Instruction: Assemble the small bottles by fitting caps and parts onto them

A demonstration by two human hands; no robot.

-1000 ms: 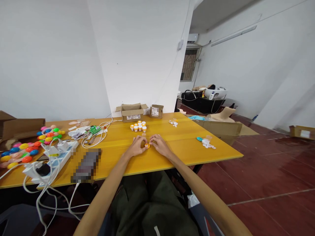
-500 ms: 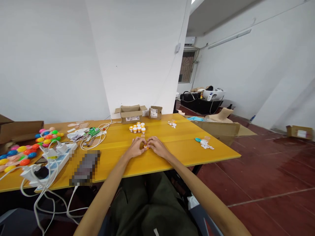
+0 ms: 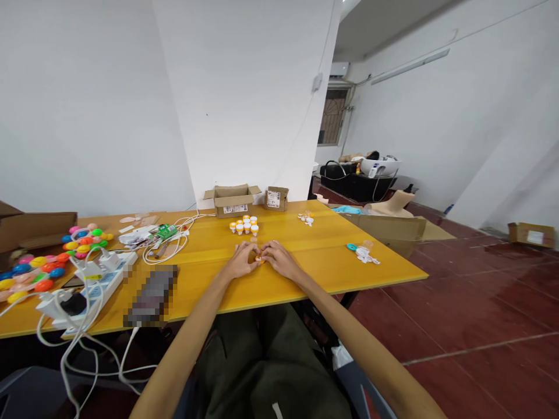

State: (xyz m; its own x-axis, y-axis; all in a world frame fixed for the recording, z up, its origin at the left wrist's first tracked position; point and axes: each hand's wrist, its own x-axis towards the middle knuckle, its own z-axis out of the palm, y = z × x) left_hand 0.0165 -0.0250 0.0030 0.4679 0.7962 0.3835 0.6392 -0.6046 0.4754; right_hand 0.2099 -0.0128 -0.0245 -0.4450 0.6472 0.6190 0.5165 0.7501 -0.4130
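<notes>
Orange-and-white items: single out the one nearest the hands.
The small item between left hand and right hand; others, like the clustered tubs, sit farther off.

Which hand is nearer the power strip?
Left. The left hand is right of the power strip, well apart from it; the right hand is farther right, beyond the left.

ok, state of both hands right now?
Left hand: curled, fingertips at the small orange piece; whether it grips can't be told.
Right hand: fingers bent, at the same piece; grip can't be told either.
</notes>
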